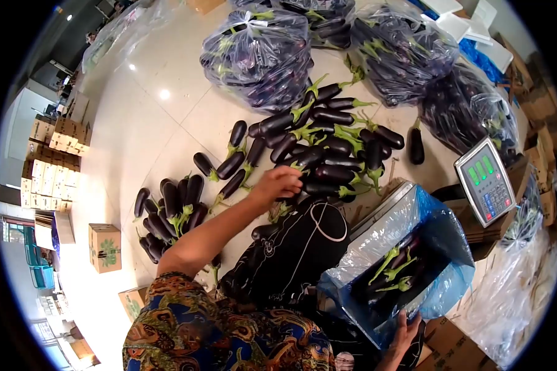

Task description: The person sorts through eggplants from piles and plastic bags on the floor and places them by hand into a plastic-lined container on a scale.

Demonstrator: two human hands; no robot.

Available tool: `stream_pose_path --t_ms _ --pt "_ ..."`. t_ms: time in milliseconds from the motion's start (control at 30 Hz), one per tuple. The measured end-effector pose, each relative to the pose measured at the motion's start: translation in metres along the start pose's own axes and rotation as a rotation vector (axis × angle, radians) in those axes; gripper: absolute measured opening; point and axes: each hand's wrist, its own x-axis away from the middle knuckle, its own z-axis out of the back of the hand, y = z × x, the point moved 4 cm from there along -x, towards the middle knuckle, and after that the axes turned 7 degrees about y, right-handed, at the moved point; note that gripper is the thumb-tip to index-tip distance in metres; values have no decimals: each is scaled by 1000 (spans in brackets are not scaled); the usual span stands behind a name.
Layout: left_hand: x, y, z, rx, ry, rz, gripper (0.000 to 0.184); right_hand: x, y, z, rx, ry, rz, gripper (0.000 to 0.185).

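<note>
My left hand [280,186] reaches into a loose pile of dark purple eggplants on the floor, its fingers curled over an eggplant [310,157] near its green stem. The fingers partly hide what lies beneath them. At the lower right, my right hand [406,334] grips the near edge of a blue plastic liner [436,287] in an open box, the thumb and fingers at its rim. Several eggplants [395,272] lie inside with their green stems showing. The box rests by a scale with a lit green display [486,179].
Clear plastic bags full of eggplants [257,59] stand at the back. A smaller eggplant heap [173,207] lies on the left. Cardboard boxes [49,179] are stacked at far left, and one carton [105,247] stands nearer. Crumpled clear plastic [507,297] lies at right.
</note>
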Motion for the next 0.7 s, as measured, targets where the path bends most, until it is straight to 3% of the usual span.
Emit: stream_pose_path --t_ms 67,133,200,233,400,500,600,700 --pt "9 6 26 -4 73 16 27 12 -16 -11 -103 260 23 77" --pt "1 -8 53 -24 78 31 26 3 0 0 44 231 -2 81" --pt "1 -19 70 -74 128 50 26 2 13 -5 -42 143 -93 85" --pt "2 -28 78 -125 121 36 27 15 -12 -10 63 142 -65 88" --pt "4 -143 112 -368 93 173 21 16 14 -24 15 218 -67 91" --pt "20 -187 122 -392 124 167 22 20 10 -21 39 235 -30 88" --pt "25 -206 139 -608 156 108 23 33 -24 -21 -36 246 -184 87" --pt "23 -215 156 -643 263 5 23 14 7 -17 43 255 -134 89"
